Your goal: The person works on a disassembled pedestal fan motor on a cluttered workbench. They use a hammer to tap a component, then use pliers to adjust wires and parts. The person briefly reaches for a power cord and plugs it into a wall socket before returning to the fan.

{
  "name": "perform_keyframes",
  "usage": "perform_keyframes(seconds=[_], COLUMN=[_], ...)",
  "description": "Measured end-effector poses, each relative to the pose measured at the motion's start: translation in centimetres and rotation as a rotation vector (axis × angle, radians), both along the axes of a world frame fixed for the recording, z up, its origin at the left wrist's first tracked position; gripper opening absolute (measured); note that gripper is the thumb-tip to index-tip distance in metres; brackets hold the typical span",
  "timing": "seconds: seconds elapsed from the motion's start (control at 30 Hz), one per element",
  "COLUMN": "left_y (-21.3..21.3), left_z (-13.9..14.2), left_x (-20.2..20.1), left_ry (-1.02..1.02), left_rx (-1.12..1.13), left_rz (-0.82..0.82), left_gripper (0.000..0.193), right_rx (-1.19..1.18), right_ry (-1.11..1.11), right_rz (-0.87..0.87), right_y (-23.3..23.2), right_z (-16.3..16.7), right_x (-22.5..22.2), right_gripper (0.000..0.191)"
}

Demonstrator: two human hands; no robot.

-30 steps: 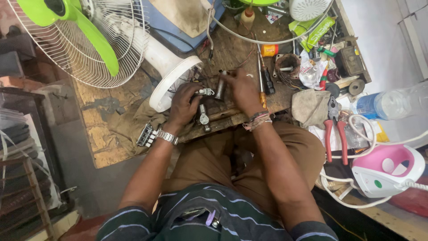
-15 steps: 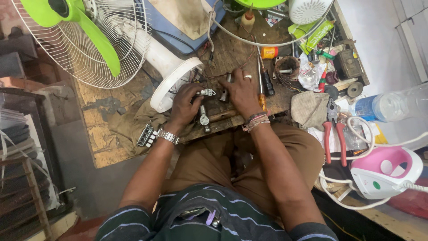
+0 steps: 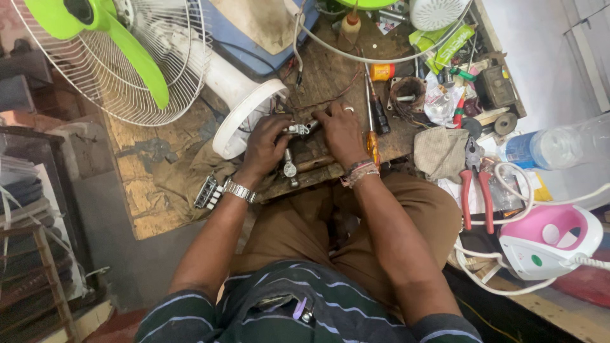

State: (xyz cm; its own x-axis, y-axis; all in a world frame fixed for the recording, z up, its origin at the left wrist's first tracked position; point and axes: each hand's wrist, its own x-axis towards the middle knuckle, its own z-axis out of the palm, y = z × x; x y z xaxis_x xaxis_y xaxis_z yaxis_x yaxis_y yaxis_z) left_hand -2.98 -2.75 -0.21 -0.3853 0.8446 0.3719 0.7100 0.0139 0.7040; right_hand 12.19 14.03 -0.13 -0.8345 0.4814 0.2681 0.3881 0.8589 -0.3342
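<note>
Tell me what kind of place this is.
Probably a small appliance repair bench: a dismantled fan with green blades, screwdrivers and red-handled pliers lie around the left hand and right hand.

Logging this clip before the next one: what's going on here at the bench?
A person sits at a cluttered wooden workbench, both hands on a small metal part. The left hand grips it from the left, and the right hand rests on it from the right. A hammer lies just below, screwdrivers beside the right hand, and an opened white fan at the left.
</note>
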Motion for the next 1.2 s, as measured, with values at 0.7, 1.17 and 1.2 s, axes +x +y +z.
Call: perform_keyframes(seconds=[0.7, 1.17, 1.2], left_y=[0.7, 0.2, 0.5], left_z=[-0.4, -0.3, -0.4], left_x=[-0.4, -0.4, -0.3], left_ry=[-0.006, 0.016, 0.021], left_rx=[0.018, -0.032, -0.019], left_rz=[-0.034, 0.0, -0.003], left_gripper=[0.036, 0.035, 0.036], right_rx=[-0.292, -0.428, -0.406], right_ry=[0.122, -0.006, 0.038], right_rz=[0.027, -0.044, -0.013], right_y=[0.2, -2.3, -2.2], right_z=[-1.2, 1.1, 0.8], right_x=[-0.1, -0.6, -0.5], right_gripper=[0.038, 0.061, 0.061])
